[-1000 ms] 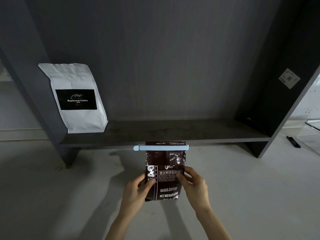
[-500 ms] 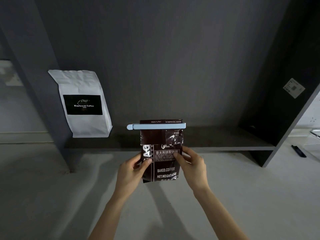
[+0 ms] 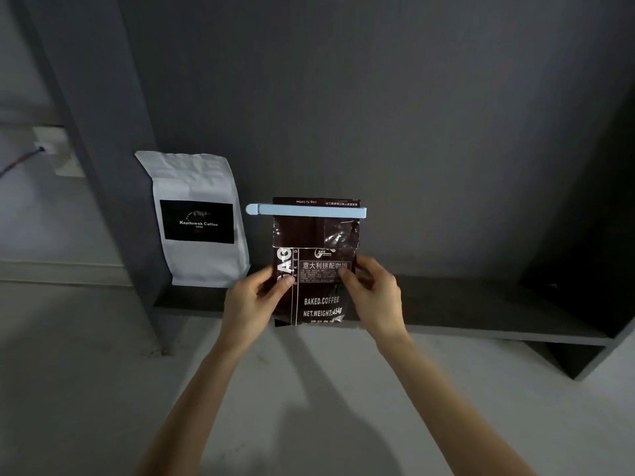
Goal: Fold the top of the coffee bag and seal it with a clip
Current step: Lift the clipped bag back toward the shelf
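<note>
Since half a second ago, the dark coffee bag has been carried up and forward, so that it is now seen against the shelf and beside the white coffee bag rather than over the floor. It is gripped by the left hand at its left edge and by the right hand at its right edge, thumbs on the printed face and fingers behind, presumably so that the bag is kept upright and steady for setting down. Whether its base already touches the shelf cannot be told. The top is folded over and pinched shut by the pale blue clip, laid level across the whole width, so the sealing appears done. Two hands, two coffee bags, one clip and one shelf are counted.
</note>
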`<state>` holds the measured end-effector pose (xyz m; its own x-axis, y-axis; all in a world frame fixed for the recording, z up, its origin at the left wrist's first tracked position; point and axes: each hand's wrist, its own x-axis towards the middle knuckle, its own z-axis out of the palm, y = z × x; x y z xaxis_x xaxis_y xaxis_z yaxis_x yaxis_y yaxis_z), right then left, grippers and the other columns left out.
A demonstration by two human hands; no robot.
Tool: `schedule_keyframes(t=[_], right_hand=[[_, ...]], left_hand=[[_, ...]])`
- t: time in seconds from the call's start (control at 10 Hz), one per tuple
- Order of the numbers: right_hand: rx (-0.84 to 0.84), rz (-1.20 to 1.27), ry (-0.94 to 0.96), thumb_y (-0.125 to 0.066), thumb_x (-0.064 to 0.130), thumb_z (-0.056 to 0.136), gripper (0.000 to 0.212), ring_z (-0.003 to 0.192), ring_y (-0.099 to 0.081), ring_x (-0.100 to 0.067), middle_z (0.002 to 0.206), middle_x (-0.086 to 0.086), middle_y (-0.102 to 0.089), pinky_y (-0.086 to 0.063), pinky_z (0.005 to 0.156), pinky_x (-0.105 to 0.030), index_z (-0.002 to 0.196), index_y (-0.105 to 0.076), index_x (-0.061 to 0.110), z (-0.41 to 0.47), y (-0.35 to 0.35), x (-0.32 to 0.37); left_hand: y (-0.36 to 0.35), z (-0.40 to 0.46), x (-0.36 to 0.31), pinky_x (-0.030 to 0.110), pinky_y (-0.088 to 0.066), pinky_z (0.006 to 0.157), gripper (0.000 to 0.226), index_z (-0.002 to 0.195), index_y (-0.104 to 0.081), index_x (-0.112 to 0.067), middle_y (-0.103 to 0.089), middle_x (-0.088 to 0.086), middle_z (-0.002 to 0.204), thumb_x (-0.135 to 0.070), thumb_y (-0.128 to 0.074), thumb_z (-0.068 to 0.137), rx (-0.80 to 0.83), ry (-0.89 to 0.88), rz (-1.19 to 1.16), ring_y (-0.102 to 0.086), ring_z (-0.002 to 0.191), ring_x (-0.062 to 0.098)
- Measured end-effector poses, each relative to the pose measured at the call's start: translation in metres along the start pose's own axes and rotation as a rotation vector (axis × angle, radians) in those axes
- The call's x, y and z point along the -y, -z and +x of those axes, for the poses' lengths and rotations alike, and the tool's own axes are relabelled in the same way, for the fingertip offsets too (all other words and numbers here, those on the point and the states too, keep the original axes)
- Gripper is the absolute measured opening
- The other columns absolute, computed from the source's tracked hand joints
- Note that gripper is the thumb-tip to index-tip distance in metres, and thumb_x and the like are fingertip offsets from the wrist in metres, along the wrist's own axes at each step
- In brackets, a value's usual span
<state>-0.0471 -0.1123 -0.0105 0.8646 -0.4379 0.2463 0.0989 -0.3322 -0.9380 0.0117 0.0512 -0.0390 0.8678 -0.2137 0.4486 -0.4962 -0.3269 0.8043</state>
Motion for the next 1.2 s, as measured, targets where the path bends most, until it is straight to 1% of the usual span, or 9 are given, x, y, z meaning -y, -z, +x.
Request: schedule_keyframes(t=[0.2,0.3,0.4,0.5,0.6,0.7,0.9,1.1,1.2], right_hand=[[0.037,-0.047,0.022,-0.054,0.015,0.086,0.024,0.087,-0.057,-0.008,0.108,-0.009,-0.068,-0.041,0.064,0.002,0.11,-0.06,0.012,0.033,-0.021,0.0],[0.059,-0.044,0.012,-0.053,0.014,0.087,0.024,0.086,-0.056,-0.008,0.109,-0.01,-0.067,-0.038,0.059,0.007,0.111,-0.059,0.01,0.049,-0.032,-0.004],[0.091,-0.056,-0.015,-0.052,0.014,0.088,0.025,0.088,-0.054,-0.009,0.111,-0.009,-0.066,-0.041,0.063,-0.001,0.112,-0.057,0.011,0.055,-0.039,-0.009],[0.127,-0.106,-0.037,-0.054,0.014,0.087,0.031,0.101,-0.058,-0.018,0.117,-0.012,-0.061,-0.047,0.086,-0.026,0.118,-0.052,0.012,0.055,-0.048,-0.024],[0.126,-0.103,-0.024,-0.054,0.013,0.086,0.034,0.108,-0.058,-0.024,0.12,-0.013,-0.059,-0.049,0.094,-0.037,0.12,-0.05,0.013,0.054,-0.05,-0.031],[0.14,-0.11,-0.017,-0.053,0.014,0.087,0.034,0.108,-0.059,-0.024,0.121,-0.013,-0.057,-0.049,0.096,-0.043,0.121,-0.048,0.014,0.055,-0.051,-0.032],[0.214,-0.179,-0.006,-0.05,0.012,0.088,0.045,0.115,-0.053,-0.025,0.129,-0.011,-0.054,-0.045,0.099,-0.039,0.131,-0.037,0.018,0.055,-0.05,-0.031],[0.264,-0.261,-0.042,-0.054,0.022,0.087,0.069,0.136,-0.028,-0.027,0.149,-0.006,-0.031,-0.028,0.112,-0.044,0.141,-0.011,0.018,0.048,-0.043,-0.032],[0.244,-0.27,-0.031,-0.055,0.023,0.087,0.07,0.137,-0.026,-0.027,0.149,-0.007,-0.03,-0.027,0.113,-0.044,0.141,-0.011,0.018,0.049,-0.039,-0.032]], left_hand=[[0.004,0.028,0.009,0.006,-0.044,0.063,0.028,0.109,-0.062,-0.008,-0.056,-0.024,0.076,-0.02,-0.057,0.084,-0.044,0.006,0.012,-0.057,0.063,-0.012],[0.003,0.041,0.017,-0.002,-0.041,0.063,0.027,0.11,-0.061,-0.009,-0.061,-0.012,0.082,-0.019,-0.055,0.086,-0.078,0.046,0.03,-0.057,0.066,-0.011],[-0.001,0.045,0.025,-0.002,-0.041,0.063,0.028,0.112,-0.06,-0.009,-0.062,-0.005,0.09,-0.02,-0.053,0.087,-0.083,0.089,0.039,-0.057,0.074,-0.001],[-0.011,0.046,0.041,0.013,-0.046,0.07,0.028,0.11,-0.06,-0.01,-0.063,-0.002,0.093,-0.024,-0.049,0.089,-0.075,0.16,0.022,-0.062,0.09,0.019],[-0.016,0.046,0.046,0.03,-0.048,0.081,0.028,0.109,-0.061,-0.011,-0.063,-0.001,0.094,-0.026,-0.047,0.089,-0.098,0.205,-0.023,-0.061,0.095,0.021],[-0.018,0.048,0.046,0.034,-0.046,0.085,0.028,0.109,-0.06,-0.012,-0.062,-0.002,0.097,-0.026,-0.046,0.09,-0.098,0.236,-0.067,-0.058,0.096,0.017],[-0.015,0.052,0.042,0.023,-0.043,0.077,0.032,0.115,-0.056,-0.01,-0.065,0.005,0.106,-0.026,-0.046,0.09,-0.079,0.223,-0.001,-0.058,0.1,0.017],[-0.006,0.058,0.03,0.038,-0.037,0.107,0.047,0.133,-0.037,-0.009,-0.051,0.015,0.135,-0.025,-0.047,0.09,-0.095,0.259,0.043,-0.046,0.125,0.026],[-0.005,0.057,0.023,0.039,-0.035,0.107,0.048,0.134,-0.033,-0.008,-0.049,0.016,0.136,-0.022,-0.046,0.09,-0.121,0.223,0.094,-0.045,0.126,0.027]])
